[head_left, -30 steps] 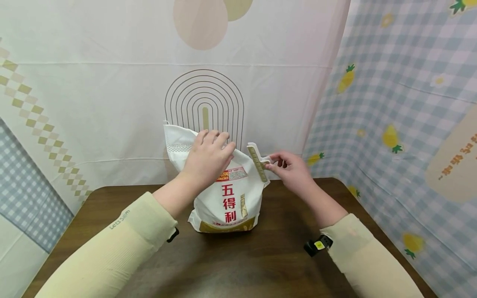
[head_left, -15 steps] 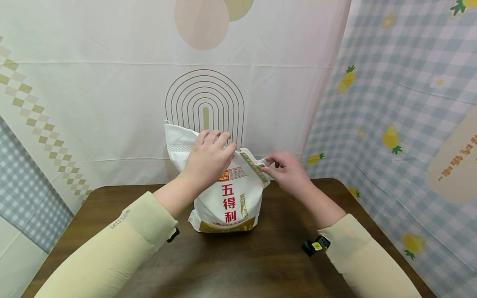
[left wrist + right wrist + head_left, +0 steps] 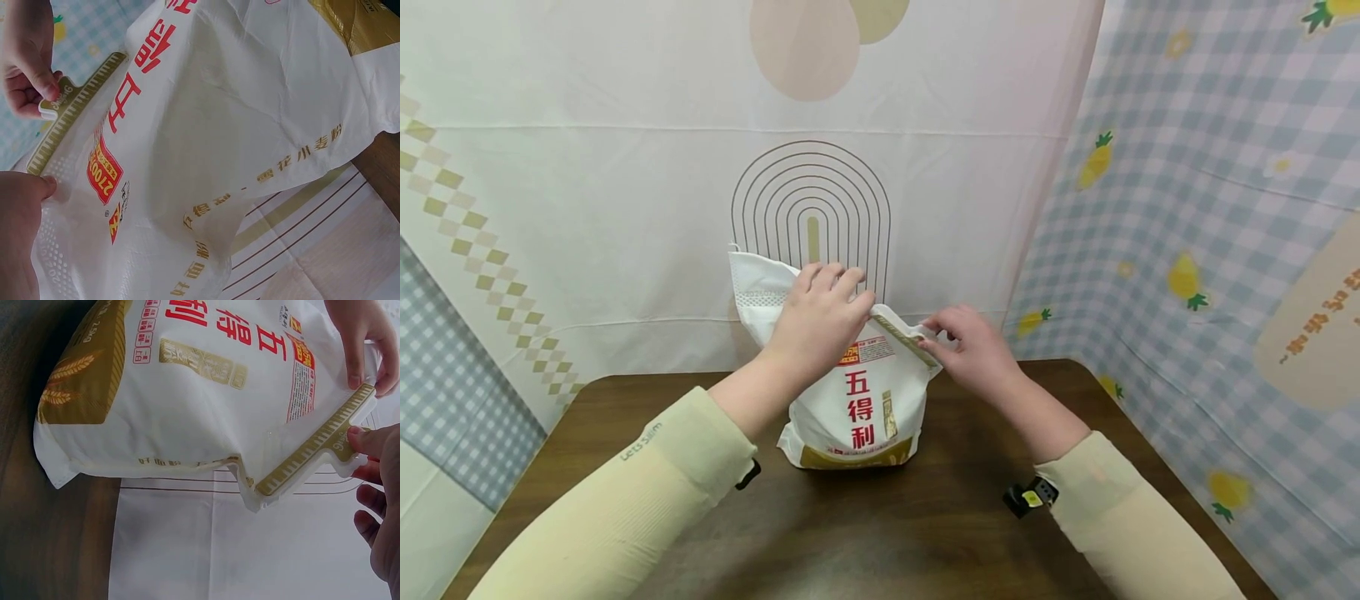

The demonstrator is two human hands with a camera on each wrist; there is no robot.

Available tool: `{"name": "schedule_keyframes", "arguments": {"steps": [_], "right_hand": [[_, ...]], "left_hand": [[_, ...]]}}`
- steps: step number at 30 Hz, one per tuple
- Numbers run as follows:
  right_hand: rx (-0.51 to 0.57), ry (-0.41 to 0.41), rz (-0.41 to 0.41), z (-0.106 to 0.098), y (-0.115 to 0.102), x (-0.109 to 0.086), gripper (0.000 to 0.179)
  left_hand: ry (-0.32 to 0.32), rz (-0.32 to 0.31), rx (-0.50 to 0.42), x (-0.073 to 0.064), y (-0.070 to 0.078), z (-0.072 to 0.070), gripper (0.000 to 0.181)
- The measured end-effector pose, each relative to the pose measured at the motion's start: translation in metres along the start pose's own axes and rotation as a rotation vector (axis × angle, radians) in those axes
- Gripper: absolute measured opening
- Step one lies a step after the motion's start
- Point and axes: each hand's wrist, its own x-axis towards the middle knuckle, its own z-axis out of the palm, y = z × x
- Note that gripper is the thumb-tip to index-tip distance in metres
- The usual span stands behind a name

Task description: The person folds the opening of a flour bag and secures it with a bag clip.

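A white flour bag (image 3: 831, 412) with red lettering and a gold base stands on the table, its top left corner poking up. My left hand (image 3: 820, 312) grips the bag's top edge, thumb on the front and fingers over the back. On the right part of that edge lies a gold and white sealing clip (image 3: 319, 440), slanting down to the bag's right corner. My right hand (image 3: 973, 350) pinches the clip's handle between thumb and forefinger. In the right wrist view, the clip's upper end reaches my left fingertips (image 3: 355, 381).
The dark wooden table (image 3: 760, 533) has its back edge against a white patterned cloth (image 3: 625, 233). A blue checked cloth (image 3: 1187, 183) hangs along the right side. A black device (image 3: 1026, 497) is strapped to the right wrist.
The clip has swung from a steep tilt to a slant along the bag's top edge, its upper end now by the left hand. My right hand has shifted slightly left; the left has stayed put.
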Motion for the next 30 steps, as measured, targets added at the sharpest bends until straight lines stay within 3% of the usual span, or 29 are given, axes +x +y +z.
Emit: {"name": "schedule_keyframes", "arguments": {"steps": [14,30], "right_hand": [[-0.049,-0.045,0.014,-0.0023,-0.0068,0.0025,0.015],[-0.066,-0.065,0.028,0.0008,-0.0072,0.0059,0.018]], "left_hand": [[0.019,0.002,-0.06,-0.0027,-0.006,-0.0022,0.022],[0.05,0.028,-0.034,-0.0089,-0.0041,0.0012,0.03]]}}
